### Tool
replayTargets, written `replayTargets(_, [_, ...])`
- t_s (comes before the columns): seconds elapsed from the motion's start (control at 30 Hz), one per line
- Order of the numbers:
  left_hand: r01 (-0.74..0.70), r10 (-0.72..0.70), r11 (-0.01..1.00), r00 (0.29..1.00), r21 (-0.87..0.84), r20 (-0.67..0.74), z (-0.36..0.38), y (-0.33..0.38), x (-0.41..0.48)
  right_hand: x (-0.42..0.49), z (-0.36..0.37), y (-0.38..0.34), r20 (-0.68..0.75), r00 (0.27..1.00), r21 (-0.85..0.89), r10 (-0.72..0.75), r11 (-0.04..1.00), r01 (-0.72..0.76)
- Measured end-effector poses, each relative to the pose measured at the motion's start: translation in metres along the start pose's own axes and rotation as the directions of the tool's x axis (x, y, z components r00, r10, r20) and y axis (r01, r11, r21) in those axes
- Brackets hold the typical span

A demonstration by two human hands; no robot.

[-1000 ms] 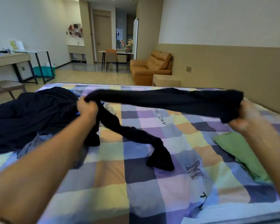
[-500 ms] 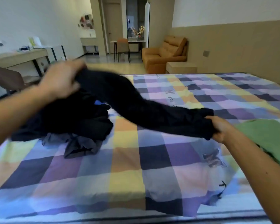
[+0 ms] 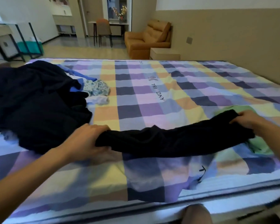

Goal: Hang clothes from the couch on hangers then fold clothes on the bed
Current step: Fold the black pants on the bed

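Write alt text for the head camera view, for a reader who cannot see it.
A left hand and right hand grip opposite ends of a black garment stretched over a checked bedspread, its right end overlapping a green garment. A dark clothes pile lies at left.

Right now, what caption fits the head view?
Left hand and right hand hold a long black garment across the checked pastel bedspread.

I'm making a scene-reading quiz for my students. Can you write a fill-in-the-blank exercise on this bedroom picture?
The left hand and the right hand each grip one ____ of the long black garment.
Its right end lies over a crumpled ____ cloth.
The heap of dark clothes lies on the ____ side of the checked multicoloured bedspread.
Against the far wall stands an ____ couch.
Missing words: end, green, left, orange.
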State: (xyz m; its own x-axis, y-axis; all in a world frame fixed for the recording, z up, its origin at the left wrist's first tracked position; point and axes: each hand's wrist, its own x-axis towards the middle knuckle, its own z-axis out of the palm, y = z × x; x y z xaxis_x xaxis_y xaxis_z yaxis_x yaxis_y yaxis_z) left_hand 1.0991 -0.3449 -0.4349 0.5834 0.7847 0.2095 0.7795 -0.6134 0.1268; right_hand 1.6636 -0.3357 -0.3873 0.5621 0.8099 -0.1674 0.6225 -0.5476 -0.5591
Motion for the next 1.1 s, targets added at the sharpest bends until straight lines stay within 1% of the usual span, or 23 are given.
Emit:
replayTargets(0.07, [-0.019,0.014,0.999,0.986,0.03,0.163,0.01,0.005,0.0,0.002,0.012,0.006,-0.11,0.993,-0.246,-0.048,0.969,0.019])
replayTargets(0.1, [-0.01,0.002,0.999,0.977,0.035,0.212,0.014,0.003,-0.003,-0.006,0.025,0.0,-0.152,0.979,-0.288,-0.139,0.953,0.091])
replayTargets(0.13, [0.005,-0.011,1.0,0.972,0.029,0.235,0.017,-0.002,-0.007,-0.019,0.041,-0.01,-0.179,0.947,-0.276,-0.268,0.937,0.213])
replayTargets(0.17, [0.023,-0.03,0.999,0.971,0.03,0.237,0.019,-0.007,-0.012,-0.037,0.06,-0.025,-0.171,0.903,-0.207,-0.393,0.911,0.357])
replayTargets(0.2, [0.033,-0.044,0.998,0.973,0.048,0.228,0.017,-0.014,-0.016,-0.057,0.078,-0.042,-0.125,0.863,-0.1,-0.489,0.872,0.479])
replayTargets(0.23, [0.042,-0.059,0.996,0.973,0.082,0.221,0.016,-0.021,-0.021,-0.078,0.097,-0.057,-0.032,0.822,0.004,-0.569,0.822,0.569])
replayTargets(0.27, [0.05,-0.073,0.992,0.975,0.114,0.209,0.013,-0.029,-0.026,-0.1,0.114,-0.072,0.087,0.753,0.086,-0.652,0.758,0.646])
replayTargets(0.33, [0.067,-0.093,0.985,0.981,0.157,0.169,0.004,-0.044,-0.033,-0.139,0.145,-0.098,0.314,0.521,0.177,-0.794,0.588,0.79])
replayTargets(0.37, [0.076,-0.101,0.984,0.983,0.164,0.151,-0.002,-0.051,-0.037,-0.154,0.158,-0.11,0.41,0.412,0.182,-0.814,0.516,0.837])
replayTargets(0.4, [0.077,-0.1,0.983,0.986,0.167,0.133,-0.008,-0.057,-0.038,-0.165,0.168,-0.119,0.479,0.349,0.151,-0.806,0.467,0.871])
replayTargets(0.47, [0.065,-0.085,0.975,0.992,0.211,0.091,-0.02,-0.067,-0.041,-0.174,0.183,-0.134,0.523,0.28,0.058,-0.805,0.361,0.931])
replayTargets(0.53, [0.085,-0.104,0.952,0.993,0.295,0.05,-0.03,-0.076,-0.04,-0.172,0.185,-0.142,0.488,0.244,0.072,-0.838,0.317,0.946])
replayTargets(0.6, [0.168,-0.163,0.909,0.986,0.383,-0.044,-0.043,-0.085,-0.039,-0.162,0.178,-0.148,0.391,0.267,0.139,-0.881,0.343,0.929])
replayTargets(0.7, [0.393,-0.36,0.806,0.919,0.443,-0.16,-0.06,-0.095,-0.029,-0.143,0.157,-0.153,0.219,0.373,0.136,-0.901,0.407,0.903])
replayTargets(0.73, [0.483,-0.446,0.775,0.875,0.407,-0.19,-0.068,-0.096,-0.022,-0.137,0.151,-0.156,0.165,0.418,0.102,-0.893,0.437,0.893])
replayTargets(0.8, [0.665,-0.621,0.696,0.747,0.271,-0.239,-0.084,-0.101,0.0,-0.126,0.143,-0.165,0.059,0.518,0.046,-0.853,0.521,0.853])
replayTargets(0.83, [0.722,-0.68,0.666,0.691,0.189,-0.244,-0.093,-0.102,0.014,-0.12,0.141,-0.171,0.011,0.574,0.036,-0.819,0.574,0.818])
replayTargets(0.9, [0.737,-0.724,0.672,0.637,-0.064,-0.265,-0.107,-0.11,0.044,-0.112,0.139,-0.187,-0.092,0.686,0.101,-0.721,0.679,0.727])
replayTargets(0.97, [0.627,-0.725,0.684,0.642,-0.373,-0.249,-0.119,-0.113,0.068,-0.11,0.138,-0.204,-0.171,0.785,0.303,-0.596,0.726,0.617])
replayTargets(1.0, [0.547,-0.699,0.681,0.684,-0.487,-0.209,-0.122,-0.114,0.076,-0.111,0.137,-0.211,-0.174,0.83,0.415,-0.529,0.725,0.549])
replayTargets(1.03, [0.478,-0.645,0.687,0.748,-0.547,-0.157,-0.122,-0.113,0.081,-0.114,0.138,-0.214,-0.16,0.861,0.477,-0.482,0.726,0.495])
replayTargets(1.07, [0.446,-0.585,0.707,0.805,-0.549,-0.1,-0.117,-0.113,0.083,-0.119,0.14,-0.216,-0.133,0.873,0.469,-0.469,0.747,0.472])
replayTargets(1.1, [0.445,-0.54,0.743,0.84,-0.5,-0.054,-0.11,-0.112,0.078,-0.125,0.146,-0.214,-0.096,0.868,0.417,-0.487,0.772,0.479])
